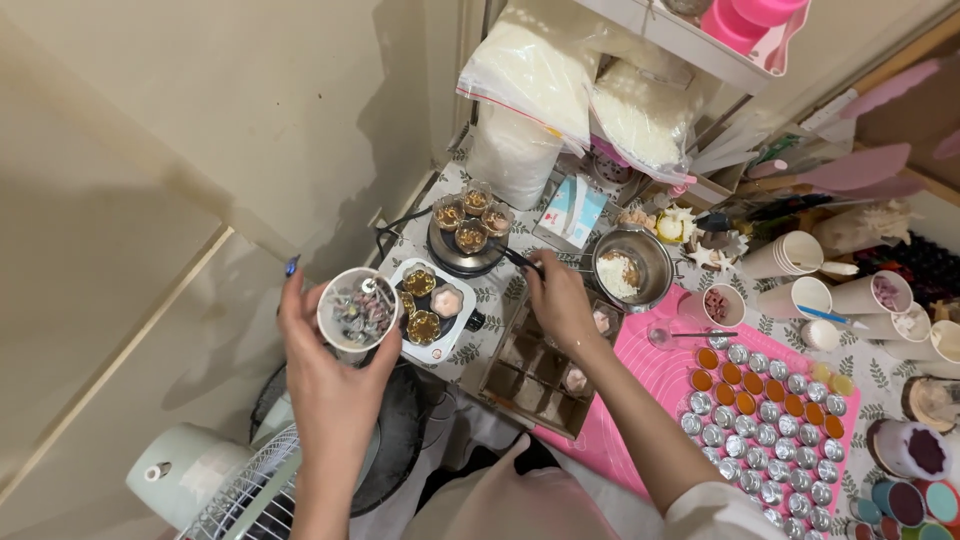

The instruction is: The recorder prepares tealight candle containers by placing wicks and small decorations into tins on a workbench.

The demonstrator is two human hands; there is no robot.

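A bench [500, 290] covered with a leaf-patterned cloth is seen carrying a pink silicone mat [655, 385] filled with rows of small metal tins [765, 420], a compartmented tray [535, 370] and a metal pot [630, 265] of white wax. A clear cup [358, 308] of mixed small pieces is gripped by the left hand [330, 385], held off the bench's left edge. The right hand [560, 300] is closed on the pot's dark handle [522, 260], beside a small hotplate [465, 250] bearing filled cups.

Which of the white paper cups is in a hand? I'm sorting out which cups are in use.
The cup in the left hand, raised at the left with small bits inside. The other paper cups lie on the table at the right, untouched.
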